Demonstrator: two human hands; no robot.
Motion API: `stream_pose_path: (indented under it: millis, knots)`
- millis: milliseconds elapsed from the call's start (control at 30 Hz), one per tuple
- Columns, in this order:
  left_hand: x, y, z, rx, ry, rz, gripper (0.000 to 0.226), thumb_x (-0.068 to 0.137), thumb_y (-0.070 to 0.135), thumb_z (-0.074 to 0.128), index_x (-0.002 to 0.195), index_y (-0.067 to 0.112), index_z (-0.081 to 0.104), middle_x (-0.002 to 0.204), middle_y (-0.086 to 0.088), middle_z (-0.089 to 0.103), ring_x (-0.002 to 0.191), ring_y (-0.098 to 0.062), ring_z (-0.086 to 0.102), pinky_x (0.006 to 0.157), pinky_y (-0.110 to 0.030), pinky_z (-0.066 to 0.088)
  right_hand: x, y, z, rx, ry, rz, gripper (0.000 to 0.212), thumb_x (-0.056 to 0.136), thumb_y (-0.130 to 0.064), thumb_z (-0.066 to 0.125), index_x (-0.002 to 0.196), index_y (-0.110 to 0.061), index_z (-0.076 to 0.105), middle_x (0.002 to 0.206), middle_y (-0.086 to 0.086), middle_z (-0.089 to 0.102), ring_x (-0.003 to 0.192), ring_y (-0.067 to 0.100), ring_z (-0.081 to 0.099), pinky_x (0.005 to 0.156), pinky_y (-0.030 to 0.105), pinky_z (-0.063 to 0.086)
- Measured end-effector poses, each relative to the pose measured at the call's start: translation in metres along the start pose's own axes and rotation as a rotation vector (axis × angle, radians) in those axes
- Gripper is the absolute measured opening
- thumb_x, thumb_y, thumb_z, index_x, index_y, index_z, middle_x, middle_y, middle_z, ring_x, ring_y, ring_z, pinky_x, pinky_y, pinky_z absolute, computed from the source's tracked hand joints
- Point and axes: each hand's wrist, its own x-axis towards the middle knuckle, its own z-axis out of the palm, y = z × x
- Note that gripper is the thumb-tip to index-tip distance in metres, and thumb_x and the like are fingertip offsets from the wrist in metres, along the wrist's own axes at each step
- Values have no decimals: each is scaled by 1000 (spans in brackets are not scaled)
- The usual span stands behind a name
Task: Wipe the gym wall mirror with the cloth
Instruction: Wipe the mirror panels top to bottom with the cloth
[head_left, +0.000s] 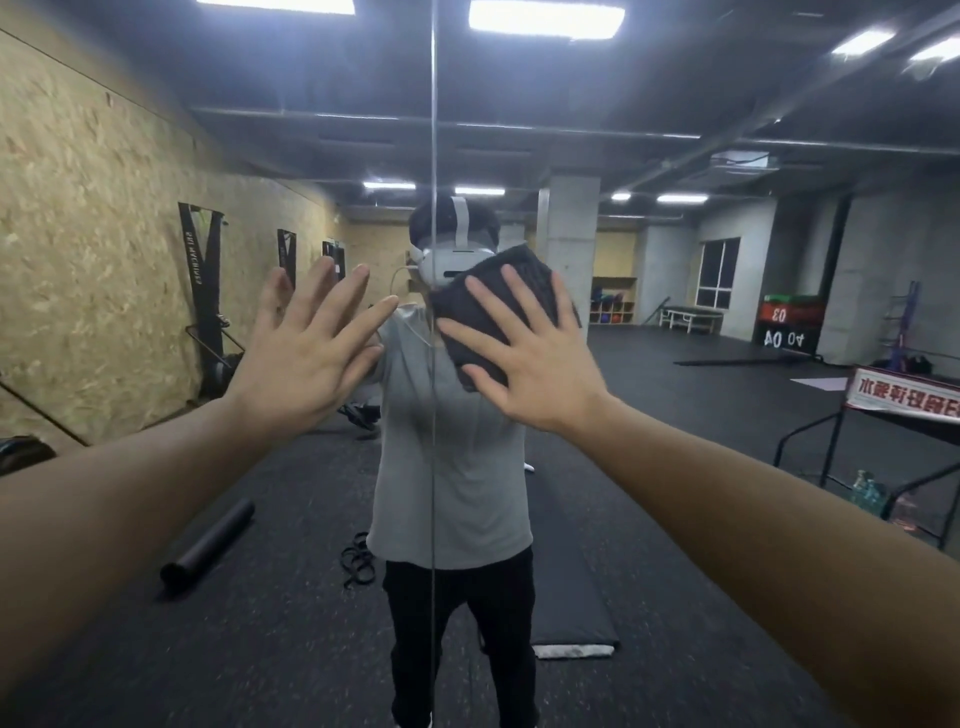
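Nearby, reflected foam roller (208, 543), floor mat (571, 597) (both dark).

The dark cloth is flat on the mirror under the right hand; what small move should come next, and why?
Probably slide the right hand sideways, keeping the dark cloth pressed flat. Its straight fingers already spread over the cloth on the mirror, just right of the vertical panel seam, and the open left hand seems to brace beside it.

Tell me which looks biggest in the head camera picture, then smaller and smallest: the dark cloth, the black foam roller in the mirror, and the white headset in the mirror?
1. The cloth, the largest, under the right hand.
2. The foam roller, long but thin; close to the cloth, so unsure.
3. The headset, the smallest.

The reflections look smaller.
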Motion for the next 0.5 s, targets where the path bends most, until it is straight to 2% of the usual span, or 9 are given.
stream_pose_path:
  millis: [100,200,300,433,500]
  knots:
    - [5,20,3,-23,-38,-46,59,107,52,22,162,29,28,168,-13,22,157,-37,8,119,-71,0,-43,46,-4,-44,14,111,55,103,-52,45,156,-42,38,169,6,26,157,38,15,120,72,10]
    - [7,33,6,-37,-36,-83,62,106,53,23,162,26,25,169,-14,19,156,-32,-3,119,-68,-6,-93,91,-8,-69,-21,269,57,104,-51,40,159,-41,28,171,9,20,157,40,11,120,73,8]
    - [5,40,8,-19,-13,-59,62,107,52,23,163,25,22,170,-13,16,157,-33,-3,120,-64,-13,-138,123,-12,-47,-46,476,61,102,-50,36,161,-35,28,172,12,14,158,39,6,119,74,8]
    - [3,41,11,10,-14,-22,61,108,49,24,164,26,20,170,-11,15,157,-36,0,120,-64,-14,-153,119,-11,11,-10,725,60,103,-45,33,162,-34,27,172,13,11,157,41,4,120,73,6]
    - [2,40,11,15,-39,-17,61,108,50,22,164,28,18,171,-12,13,157,-37,-2,120,-68,-10,-141,101,-8,52,40,860,60,104,-43,32,163,-35,23,172,13,11,157,43,5,121,72,4]
